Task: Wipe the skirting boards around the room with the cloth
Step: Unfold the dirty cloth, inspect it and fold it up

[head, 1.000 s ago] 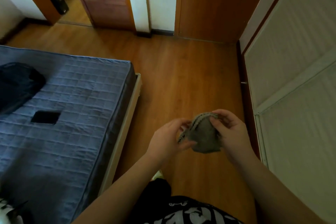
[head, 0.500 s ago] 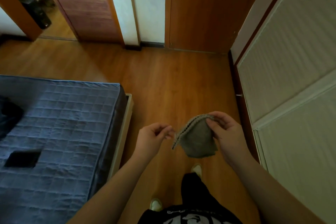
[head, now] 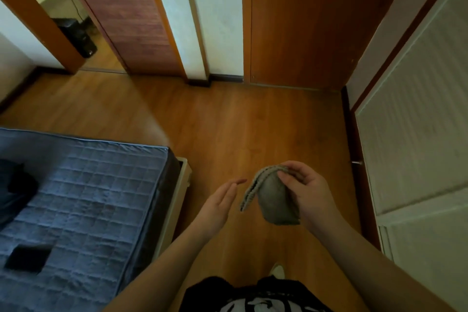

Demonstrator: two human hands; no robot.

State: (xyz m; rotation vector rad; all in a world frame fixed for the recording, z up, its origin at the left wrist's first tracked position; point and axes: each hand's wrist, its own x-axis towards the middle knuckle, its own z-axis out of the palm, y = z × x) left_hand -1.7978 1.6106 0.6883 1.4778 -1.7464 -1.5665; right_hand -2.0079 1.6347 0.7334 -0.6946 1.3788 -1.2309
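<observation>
A folded grey cloth [head: 272, 199] hangs in front of me above the wooden floor. My right hand [head: 305, 191] pinches its upper right edge between thumb and fingers. My left hand [head: 220, 201] is just left of the cloth, fingers straight, palm facing it, not touching it. A dark skirting board [head: 225, 77] runs along the foot of the far white wall. Another dark skirting strip [head: 350, 134] runs along the right side below the wardrobe.
A bed with a blue quilted mattress [head: 83, 200] fills the left side, with a black flat object [head: 27, 258] and dark fabric [head: 15, 182] on it. A wooden door [head: 304, 20] stands ahead, white wardrobe doors [head: 417, 121] on the right, an open doorway [head: 63, 20] at far left.
My left hand has let go of the cloth and opened flat beside it. The view has moved forward toward the far wall and tilted up.
</observation>
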